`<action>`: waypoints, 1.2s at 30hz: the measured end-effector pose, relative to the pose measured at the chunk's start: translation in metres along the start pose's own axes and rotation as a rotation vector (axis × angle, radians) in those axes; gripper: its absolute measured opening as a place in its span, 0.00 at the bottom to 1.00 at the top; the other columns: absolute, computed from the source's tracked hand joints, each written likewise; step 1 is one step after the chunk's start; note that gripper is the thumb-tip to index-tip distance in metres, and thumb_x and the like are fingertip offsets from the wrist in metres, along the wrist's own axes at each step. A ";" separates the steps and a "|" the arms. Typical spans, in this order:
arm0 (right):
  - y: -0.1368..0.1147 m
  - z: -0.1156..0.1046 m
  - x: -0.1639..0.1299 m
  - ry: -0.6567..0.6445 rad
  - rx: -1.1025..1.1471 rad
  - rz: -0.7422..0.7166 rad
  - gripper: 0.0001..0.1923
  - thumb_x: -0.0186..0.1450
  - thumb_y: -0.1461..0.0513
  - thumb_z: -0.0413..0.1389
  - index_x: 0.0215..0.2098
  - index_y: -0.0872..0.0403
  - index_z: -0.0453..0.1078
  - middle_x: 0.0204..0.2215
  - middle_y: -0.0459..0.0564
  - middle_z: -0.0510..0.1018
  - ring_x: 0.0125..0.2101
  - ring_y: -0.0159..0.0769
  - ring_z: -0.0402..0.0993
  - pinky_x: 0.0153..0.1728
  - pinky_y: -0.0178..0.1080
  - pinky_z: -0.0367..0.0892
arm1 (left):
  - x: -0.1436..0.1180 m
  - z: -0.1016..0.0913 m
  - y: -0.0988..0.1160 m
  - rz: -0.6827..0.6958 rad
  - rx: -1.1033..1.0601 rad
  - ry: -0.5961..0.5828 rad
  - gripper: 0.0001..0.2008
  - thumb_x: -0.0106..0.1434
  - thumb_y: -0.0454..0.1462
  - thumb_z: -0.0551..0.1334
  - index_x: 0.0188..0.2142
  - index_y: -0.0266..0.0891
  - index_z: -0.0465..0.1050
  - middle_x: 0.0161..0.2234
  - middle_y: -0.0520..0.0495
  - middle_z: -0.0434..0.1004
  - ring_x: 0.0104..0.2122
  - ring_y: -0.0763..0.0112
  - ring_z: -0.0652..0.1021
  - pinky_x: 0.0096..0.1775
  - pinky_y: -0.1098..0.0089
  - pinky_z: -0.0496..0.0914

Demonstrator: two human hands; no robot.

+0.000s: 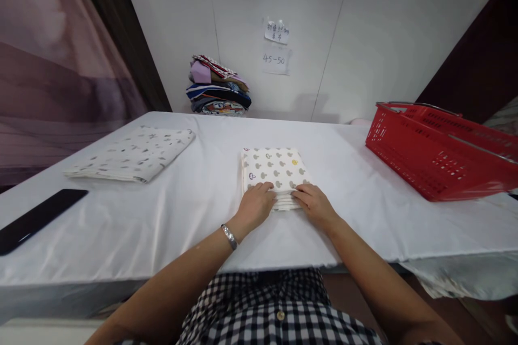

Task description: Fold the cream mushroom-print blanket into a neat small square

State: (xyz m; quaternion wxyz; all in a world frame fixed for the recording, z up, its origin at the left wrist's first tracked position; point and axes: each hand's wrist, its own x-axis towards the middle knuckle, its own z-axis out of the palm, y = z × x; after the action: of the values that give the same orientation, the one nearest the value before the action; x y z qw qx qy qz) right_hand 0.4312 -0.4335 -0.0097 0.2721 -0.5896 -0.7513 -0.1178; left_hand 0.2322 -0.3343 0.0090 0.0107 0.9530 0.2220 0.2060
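A folded white cloth (277, 164) printed with small grey mushroom-like shapes lies in front of me, squared up in several layers. My left hand (256, 204) is closed on its near left edge, fingertips on top. At the near right edge my right hand (317, 204) grips the same cloth, the thumb against the side of the layers. Between the two hands the stacked folds of the near side show.
A white cloth covers the table (194, 226). Another folded patterned cloth (133, 153) lies left, near a black phone (38, 218). A red basket (437, 151) stands right. Folded fabrics (218, 89) are piled at the wall, beside paper signs (277, 59).
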 end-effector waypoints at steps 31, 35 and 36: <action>-0.010 0.003 -0.005 0.051 -0.002 -0.052 0.12 0.66 0.67 0.45 0.44 0.56 0.66 0.36 0.55 0.75 0.37 0.40 0.68 0.36 0.43 0.65 | -0.010 0.008 -0.003 0.182 0.082 0.073 0.11 0.62 0.25 0.49 0.29 0.38 0.64 0.30 0.46 0.67 0.32 0.67 0.66 0.36 0.64 0.60; -0.008 0.005 -0.007 0.055 -0.020 -0.052 0.14 0.66 0.66 0.46 0.49 0.55 0.65 0.38 0.55 0.75 0.39 0.42 0.69 0.38 0.44 0.64 | -0.011 0.009 -0.004 0.174 0.075 0.089 0.11 0.61 0.25 0.49 0.30 0.38 0.64 0.30 0.46 0.67 0.32 0.67 0.67 0.36 0.64 0.60; -0.008 0.005 -0.007 0.055 -0.025 -0.058 0.14 0.66 0.67 0.46 0.48 0.55 0.66 0.38 0.55 0.74 0.39 0.41 0.69 0.38 0.44 0.64 | -0.011 0.009 -0.004 0.171 0.077 0.087 0.11 0.61 0.25 0.49 0.30 0.38 0.64 0.30 0.46 0.67 0.32 0.67 0.67 0.36 0.64 0.60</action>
State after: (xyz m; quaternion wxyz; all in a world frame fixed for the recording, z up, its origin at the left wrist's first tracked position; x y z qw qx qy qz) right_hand 0.4232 -0.4389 -0.0167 0.2819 -0.5675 -0.7587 -0.1511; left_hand 0.2254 -0.3352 -0.0041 -0.0534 0.9583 0.1476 0.2388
